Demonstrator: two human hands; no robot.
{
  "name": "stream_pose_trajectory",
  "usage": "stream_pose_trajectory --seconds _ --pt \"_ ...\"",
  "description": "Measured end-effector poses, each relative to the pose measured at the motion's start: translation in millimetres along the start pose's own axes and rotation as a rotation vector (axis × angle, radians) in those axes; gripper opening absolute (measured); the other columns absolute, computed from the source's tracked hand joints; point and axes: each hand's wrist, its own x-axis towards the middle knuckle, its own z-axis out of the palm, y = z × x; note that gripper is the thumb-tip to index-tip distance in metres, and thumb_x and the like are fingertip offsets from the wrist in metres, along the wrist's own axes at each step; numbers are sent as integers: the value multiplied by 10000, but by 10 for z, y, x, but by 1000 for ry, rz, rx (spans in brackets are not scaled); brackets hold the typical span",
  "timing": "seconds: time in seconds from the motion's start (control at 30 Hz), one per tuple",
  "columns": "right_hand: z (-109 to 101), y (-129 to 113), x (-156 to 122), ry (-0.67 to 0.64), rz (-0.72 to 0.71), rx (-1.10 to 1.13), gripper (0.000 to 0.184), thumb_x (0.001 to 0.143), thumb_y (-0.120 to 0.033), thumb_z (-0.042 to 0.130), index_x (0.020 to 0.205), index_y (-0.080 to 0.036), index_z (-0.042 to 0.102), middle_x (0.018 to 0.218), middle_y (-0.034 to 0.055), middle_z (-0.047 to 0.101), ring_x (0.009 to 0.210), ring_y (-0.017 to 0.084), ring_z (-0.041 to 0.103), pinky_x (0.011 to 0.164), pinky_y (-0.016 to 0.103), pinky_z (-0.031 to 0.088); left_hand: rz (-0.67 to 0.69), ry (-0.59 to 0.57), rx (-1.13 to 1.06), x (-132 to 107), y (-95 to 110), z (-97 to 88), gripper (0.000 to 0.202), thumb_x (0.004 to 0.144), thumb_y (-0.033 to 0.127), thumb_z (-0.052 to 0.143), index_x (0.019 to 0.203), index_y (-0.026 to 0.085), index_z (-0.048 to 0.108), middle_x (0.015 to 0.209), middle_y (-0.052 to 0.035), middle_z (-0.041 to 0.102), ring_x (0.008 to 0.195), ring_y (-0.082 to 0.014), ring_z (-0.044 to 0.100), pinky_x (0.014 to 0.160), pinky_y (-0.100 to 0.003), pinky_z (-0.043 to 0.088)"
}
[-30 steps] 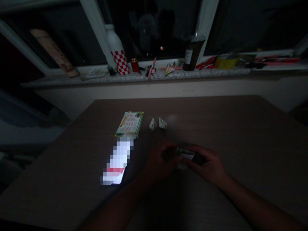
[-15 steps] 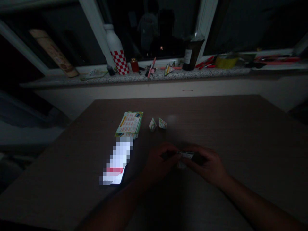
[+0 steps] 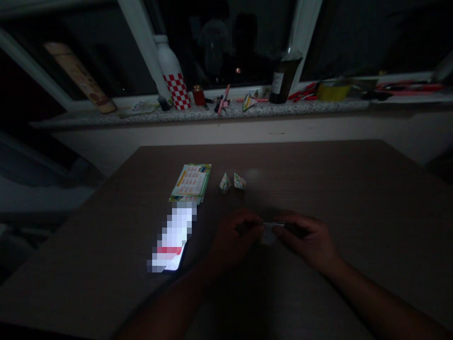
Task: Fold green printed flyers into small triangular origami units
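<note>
Between my two hands is a small folded piece of printed paper (image 3: 269, 233), held above the table. My left hand (image 3: 239, 237) pinches its left side with thumb and fingertips. On the right side, my right hand (image 3: 308, 237) grips it the same way. Dim light hides the finer folds. Beyond my hands stand two small folded paper shapes (image 3: 239, 181), side by side on the tabletop. To their left lies a stack of printed calendar sheets (image 3: 191, 180).
A lit phone (image 3: 173, 238) lies on the brown table (image 3: 311, 165), left of my left hand. Along the granite windowsill (image 3: 230, 111) behind stand a red-and-white checkered bottle (image 3: 175, 85), a dark labelled bottle (image 3: 279, 85), a tall tube (image 3: 79, 78) and several pens.
My right thumb and fingers have shifted slightly on the paper, and more of its printed lower face shows between my hands. The things on the table stay put.
</note>
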Motion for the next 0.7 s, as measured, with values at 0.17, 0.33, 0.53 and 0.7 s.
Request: stream_pose_trajectory --seconds 0.17,0.33,0.53,0.7 --pt "12 -15 25 -12 22 60 87 775 -180 685 848 -210 720 811 31 732 733 144 689 679 223 561 -10 10 5 -8 -9 -2 36 804 192 638 788 166 656 776 -7 643 745 -129 596 693 -233 455" --pt "-4 -26 36 -17 29 102 118 768 -175 691 871 -222 726 832 33 735 747 150 691 668 232 567 7 32 4 -8 -15 -8 25 795 184 653 791 172 674 795 -7 648 750 -123 601 692 -229 457" --pt "-22 -23 34 -13 33 98 101 763 -175 699 843 -220 741 833 49 735 751 167 695 673 259 569 29 58 -10 -5 -5 -24 33 789 184 658 791 177 690 812 -19 648 773 -134 605 709 -243 462" --pt "-29 -18 30 -20 18 101 74 766 -174 699 806 -215 746 815 53 732 730 170 691 654 268 563 37 44 4 -8 3 -34 50 796 204 654 780 177 692 812 -29 648 791 -148 611 727 -263 470"
